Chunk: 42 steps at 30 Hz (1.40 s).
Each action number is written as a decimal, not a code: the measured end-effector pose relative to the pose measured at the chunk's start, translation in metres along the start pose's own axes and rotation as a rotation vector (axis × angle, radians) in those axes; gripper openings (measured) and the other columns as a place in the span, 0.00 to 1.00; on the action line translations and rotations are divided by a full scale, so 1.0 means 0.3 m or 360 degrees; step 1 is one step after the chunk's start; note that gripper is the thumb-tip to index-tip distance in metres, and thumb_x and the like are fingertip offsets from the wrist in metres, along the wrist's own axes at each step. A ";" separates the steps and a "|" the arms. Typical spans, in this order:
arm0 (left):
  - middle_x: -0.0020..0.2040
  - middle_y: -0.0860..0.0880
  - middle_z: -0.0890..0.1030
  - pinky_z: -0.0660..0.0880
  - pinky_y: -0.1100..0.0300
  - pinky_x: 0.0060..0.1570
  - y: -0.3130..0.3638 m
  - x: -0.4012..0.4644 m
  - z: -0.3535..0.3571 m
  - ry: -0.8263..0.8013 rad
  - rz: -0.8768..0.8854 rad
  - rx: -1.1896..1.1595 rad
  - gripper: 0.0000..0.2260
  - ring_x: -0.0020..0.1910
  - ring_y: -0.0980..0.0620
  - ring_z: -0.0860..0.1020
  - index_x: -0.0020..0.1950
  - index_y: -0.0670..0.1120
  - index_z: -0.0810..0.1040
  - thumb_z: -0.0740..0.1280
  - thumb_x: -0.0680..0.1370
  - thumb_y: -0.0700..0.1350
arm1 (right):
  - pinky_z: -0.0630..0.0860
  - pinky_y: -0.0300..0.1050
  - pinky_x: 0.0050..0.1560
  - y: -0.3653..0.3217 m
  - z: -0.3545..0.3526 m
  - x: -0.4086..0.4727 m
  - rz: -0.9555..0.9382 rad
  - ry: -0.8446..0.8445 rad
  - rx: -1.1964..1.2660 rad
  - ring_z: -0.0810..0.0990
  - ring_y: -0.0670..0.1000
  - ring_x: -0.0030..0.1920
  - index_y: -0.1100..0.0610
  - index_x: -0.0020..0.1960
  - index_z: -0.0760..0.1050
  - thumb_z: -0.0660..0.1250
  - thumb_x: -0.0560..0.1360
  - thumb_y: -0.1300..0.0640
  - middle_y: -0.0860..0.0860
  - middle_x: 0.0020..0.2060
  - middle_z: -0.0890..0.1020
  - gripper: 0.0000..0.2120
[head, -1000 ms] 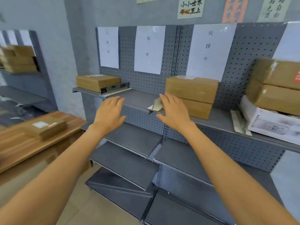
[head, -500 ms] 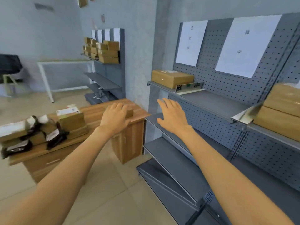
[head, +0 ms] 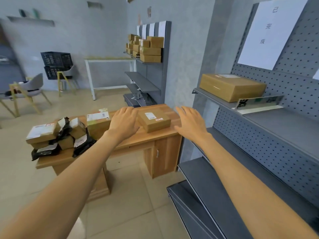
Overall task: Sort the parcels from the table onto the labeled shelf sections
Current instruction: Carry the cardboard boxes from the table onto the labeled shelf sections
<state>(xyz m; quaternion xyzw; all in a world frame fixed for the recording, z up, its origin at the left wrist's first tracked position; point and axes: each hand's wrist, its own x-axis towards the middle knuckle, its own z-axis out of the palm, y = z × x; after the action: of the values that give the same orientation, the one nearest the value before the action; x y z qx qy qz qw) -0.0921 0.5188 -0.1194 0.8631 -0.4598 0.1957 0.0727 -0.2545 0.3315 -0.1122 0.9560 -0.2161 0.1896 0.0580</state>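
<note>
A wooden table [head: 155,137] stands left of the grey shelf unit [head: 276,128]. On its right end lies a flat cardboard parcel [head: 154,120] with a white label. My left hand [head: 123,120] hovers just left of that parcel, my right hand [head: 190,124] just right of it; both are held out with fingers relaxed and hold nothing. A taller labelled box [head: 98,124] stands behind my left hand. A heap of cardboard and black-bag parcels [head: 58,137] covers the table's left end. One cardboard box [head: 231,86] sits on the upper shelf under a white paper label [head: 271,31].
The lower shelf boards [head: 215,187] jut out at the right near my right forearm. A second shelf unit with stacked boxes [head: 146,47] stands at the back wall, beside a white table frame [head: 110,75]. Chairs [head: 27,92] and black crates [head: 56,65] are at the far left.
My view has swung left from the shelf to the table. Both hands, empty throughout, have moved from the shelf front to either side of the flat parcel.
</note>
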 end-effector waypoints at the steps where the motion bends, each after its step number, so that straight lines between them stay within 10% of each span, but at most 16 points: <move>1: 0.69 0.43 0.71 0.66 0.51 0.66 0.000 0.047 0.020 0.0007 -0.0017 -0.0016 0.27 0.68 0.42 0.68 0.72 0.42 0.67 0.68 0.76 0.52 | 0.63 0.49 0.68 0.024 0.019 0.043 -0.0009 -0.0001 -0.0003 0.65 0.56 0.69 0.56 0.75 0.59 0.66 0.74 0.52 0.54 0.69 0.68 0.33; 42: 0.70 0.44 0.69 0.65 0.50 0.65 -0.486 1.174 1.226 -0.0682 -0.0301 -0.0244 0.28 0.70 0.42 0.65 0.72 0.42 0.65 0.67 0.76 0.53 | 0.58 0.52 0.73 0.372 1.172 1.296 0.0175 -0.0652 0.0103 0.60 0.56 0.75 0.55 0.78 0.54 0.66 0.75 0.45 0.55 0.75 0.61 0.38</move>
<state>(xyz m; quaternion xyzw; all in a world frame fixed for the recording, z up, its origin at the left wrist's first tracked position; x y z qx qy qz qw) 0.3037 0.2195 -0.3045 0.9161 -0.3955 -0.0350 0.0567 0.1404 0.0112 -0.2824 0.9627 -0.2690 0.0008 -0.0282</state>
